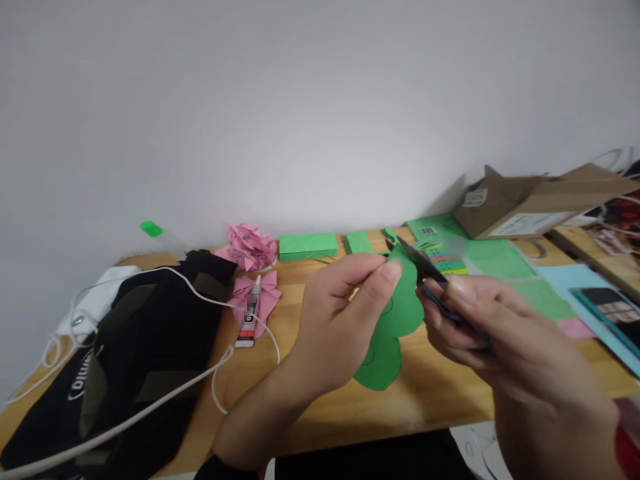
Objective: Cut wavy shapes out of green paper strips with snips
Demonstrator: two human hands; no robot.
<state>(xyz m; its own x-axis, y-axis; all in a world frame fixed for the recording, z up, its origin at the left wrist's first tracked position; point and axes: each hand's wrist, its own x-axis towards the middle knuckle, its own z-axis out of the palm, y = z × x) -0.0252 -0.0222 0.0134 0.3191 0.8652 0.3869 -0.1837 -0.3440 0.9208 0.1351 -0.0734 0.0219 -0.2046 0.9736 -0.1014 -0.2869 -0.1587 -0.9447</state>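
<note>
Between thumb and fingers, my left hand (345, 317) pinches a green paper cutout (400, 313) with a scalloped, rounded outline and faint drawn curves. The paper hangs down below the fingers over the wooden table. Closed around dark-handled scissors (425, 263), my right hand (485, 320) holds them at the paper's upper right edge. The blades point up and to the left and stand apart, with the tip close to my left thumb. Part of the handles is hidden inside my right fingers.
Left of my hands lie a glue tube (247, 313), a pink paper flower (250, 247) and a black bag (135, 360) with white cables. Green paper blocks (307, 247) line the wall. At right are a cardboard box (530, 203), green sheets (500, 259) and a phone (613, 310).
</note>
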